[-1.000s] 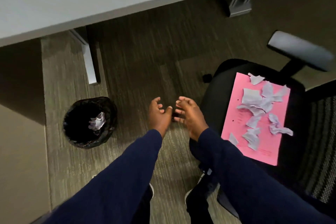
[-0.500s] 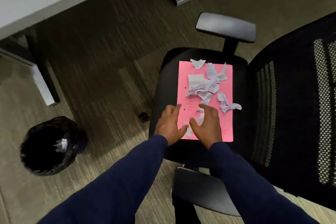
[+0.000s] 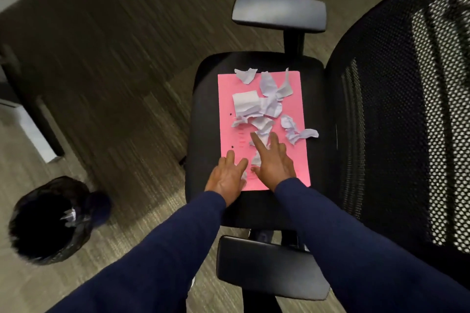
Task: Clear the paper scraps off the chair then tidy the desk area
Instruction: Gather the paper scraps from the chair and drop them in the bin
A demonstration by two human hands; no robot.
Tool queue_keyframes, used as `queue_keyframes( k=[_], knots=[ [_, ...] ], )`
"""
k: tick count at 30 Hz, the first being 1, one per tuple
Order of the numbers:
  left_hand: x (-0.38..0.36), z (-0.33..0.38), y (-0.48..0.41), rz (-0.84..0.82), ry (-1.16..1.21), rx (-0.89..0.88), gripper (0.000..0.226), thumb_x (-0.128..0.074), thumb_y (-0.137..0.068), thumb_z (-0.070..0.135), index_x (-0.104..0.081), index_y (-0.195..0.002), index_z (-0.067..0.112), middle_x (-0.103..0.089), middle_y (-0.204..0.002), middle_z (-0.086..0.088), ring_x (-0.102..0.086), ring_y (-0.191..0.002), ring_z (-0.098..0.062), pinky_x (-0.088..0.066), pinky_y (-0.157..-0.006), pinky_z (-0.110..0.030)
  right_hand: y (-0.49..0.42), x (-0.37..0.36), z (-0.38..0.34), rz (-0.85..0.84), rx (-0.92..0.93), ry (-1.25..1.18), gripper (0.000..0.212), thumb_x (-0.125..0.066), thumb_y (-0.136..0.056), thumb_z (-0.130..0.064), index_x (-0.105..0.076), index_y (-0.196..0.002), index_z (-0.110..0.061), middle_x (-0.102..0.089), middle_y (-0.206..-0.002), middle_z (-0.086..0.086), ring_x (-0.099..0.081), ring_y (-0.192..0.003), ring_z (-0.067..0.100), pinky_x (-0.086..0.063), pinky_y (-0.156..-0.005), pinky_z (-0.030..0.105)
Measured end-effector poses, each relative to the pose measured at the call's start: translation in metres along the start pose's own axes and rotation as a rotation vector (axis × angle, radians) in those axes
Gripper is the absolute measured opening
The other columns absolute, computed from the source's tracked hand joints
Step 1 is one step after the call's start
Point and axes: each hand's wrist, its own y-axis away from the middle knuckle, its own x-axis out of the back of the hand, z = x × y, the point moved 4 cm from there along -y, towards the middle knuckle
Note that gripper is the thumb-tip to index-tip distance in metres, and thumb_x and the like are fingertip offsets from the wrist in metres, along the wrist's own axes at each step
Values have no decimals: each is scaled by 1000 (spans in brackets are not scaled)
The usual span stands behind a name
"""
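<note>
A pink sheet (image 3: 226, 99) lies on the black seat of an office chair (image 3: 206, 119). Several crumpled white paper scraps (image 3: 256, 104) are strewn over the sheet, and one scrap (image 3: 302, 133) hangs over its right edge. My left hand (image 3: 227, 176) rests flat on the sheet's near left corner, fingers spread, a small scrap beside its fingertips. My right hand (image 3: 273, 160) lies just to the right, fingers apart and stretched over the nearest scraps. Neither hand grips anything.
A black-lined waste bin (image 3: 48, 218) with some white scraps inside stands on the carpet at lower left. The chair's armrests (image 3: 278, 11) sit far and near, its mesh back (image 3: 396, 114) on the right. A desk leg (image 3: 38, 129) stands at left.
The view swung from the bin to the chair. Both hands moved from mid-air over the floor onto the pink sheet, and the right hand's fingers have stretched farther over the scraps.
</note>
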Motion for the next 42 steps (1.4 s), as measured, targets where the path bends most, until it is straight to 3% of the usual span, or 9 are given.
queue_keyframes(
  k=[3,6,10,14,20,25,29,32,42],
  knots=[
    [-2,3,-5,3,11,-13,27,-54,-98,16,-50,-124,14,-36,-133,-15,-46,-112,-35,-50,-89,-46,-7,-2,3,37,43,-21,77,-69,-89,-18,-27,-150,-39,-25,-150,12,-42,-121,34,-49,-81,45],
    [-2,7,-10,-6,37,-18,21,-51,-98,12,-52,-119,11,-39,-128,-14,-48,-110,-33,-50,-90,-46,-10,-1,8,54,29,-37,51,-65,-92,-19,-42,-138,-26,-32,-143,11,-43,-118,34,-50,-78,44],
    [6,6,-15,59,277,68,16,-54,-93,10,-52,-109,12,-51,-115,-11,-56,-96,-34,-50,-83,-44,-9,1,14,51,28,-21,30,-58,-95,-10,-50,-124,-15,-42,-130,10,-48,-111,31,-51,-76,44],
    [21,0,-27,119,457,246,15,-48,-91,15,-38,-94,26,-54,-88,-1,-55,-77,-30,-41,-67,-35,-8,2,21,40,25,-57,25,-52,-96,-4,-55,-120,-11,-48,-126,9,-50,-110,28,-50,-84,41],
    [50,-6,-57,318,463,348,9,-38,-96,20,-30,-101,22,-63,-96,-10,-61,-79,-38,-51,-73,-47,0,2,27,79,15,-150,21,-53,-95,-3,-59,-114,-7,-52,-120,11,-52,-108,29,-48,-87,41],
    [56,-2,-74,381,406,252,31,-38,-97,20,-26,-125,25,-65,-108,-11,-64,-83,-36,-52,-75,-44,6,0,27,102,22,-171,16,-56,-92,-5,-59,-108,-7,-48,-120,9,-53,-103,29,-51,-82,44],
    [48,-2,-82,344,274,166,51,-38,-98,21,-21,-146,21,-63,-116,-10,-65,-88,-34,-52,-78,-44,11,-4,29,118,38,-172,19,-62,-90,-6,-57,-108,-11,-36,-148,7,-51,-117,30,-52,-86,41],
    [42,-2,-82,325,224,84,42,-35,-99,23,-27,-140,20,-64,-109,-13,-64,-84,-37,-49,-73,-44,11,-5,29,124,66,-176,23,-63,-89,-5,-57,-110,-11,-35,-153,5,-50,-120,32,-51,-86,40],
    [32,-6,-79,244,148,50,27,-36,-102,31,-35,-127,20,-60,-110,-9,-60,-84,-30,-53,-76,-45,10,-3,26,159,118,-176,17,-59,-91,-3,-61,-106,-10,-54,-119,6,-54,-100,27,-51,-81,43]
  ],
)
